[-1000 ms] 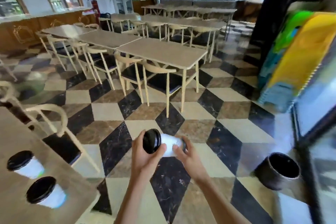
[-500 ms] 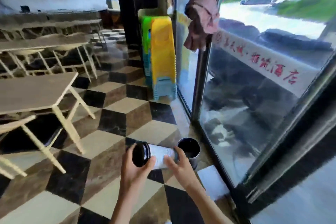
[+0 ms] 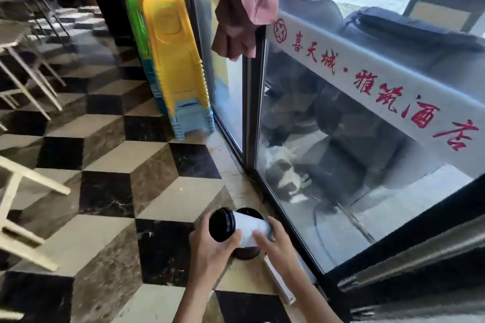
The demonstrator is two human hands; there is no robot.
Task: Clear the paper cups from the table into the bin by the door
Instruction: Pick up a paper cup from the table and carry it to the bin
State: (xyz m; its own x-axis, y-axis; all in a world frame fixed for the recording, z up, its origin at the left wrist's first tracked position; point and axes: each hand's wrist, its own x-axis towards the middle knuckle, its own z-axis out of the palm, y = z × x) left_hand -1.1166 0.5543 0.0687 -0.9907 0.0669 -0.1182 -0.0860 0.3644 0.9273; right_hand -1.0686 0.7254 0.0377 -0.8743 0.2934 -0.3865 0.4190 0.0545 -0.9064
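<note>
I hold a white paper cup [image 3: 249, 229] with a black lid sideways, lid pointing left. My left hand [image 3: 210, 249] grips the lid end from below. My right hand [image 3: 273, 241] holds the cup's base end. The cup hangs directly over a small dark round bin [image 3: 246, 253] standing on the floor next to the glass door; the cup and my hands hide most of the bin.
A glass door [image 3: 341, 165] with red lettering runs along the right. A stack of yellow and green plastic stools [image 3: 173, 60] stands by the door frame. A maroon curtain [image 3: 244, 0] hangs above. Pale wooden chair legs [image 3: 23, 191] are at the left on the chequered floor.
I have turned away from the tables toward the door and moved closer. The bin went from far right to directly beneath the cup. Both hands kept their hold.
</note>
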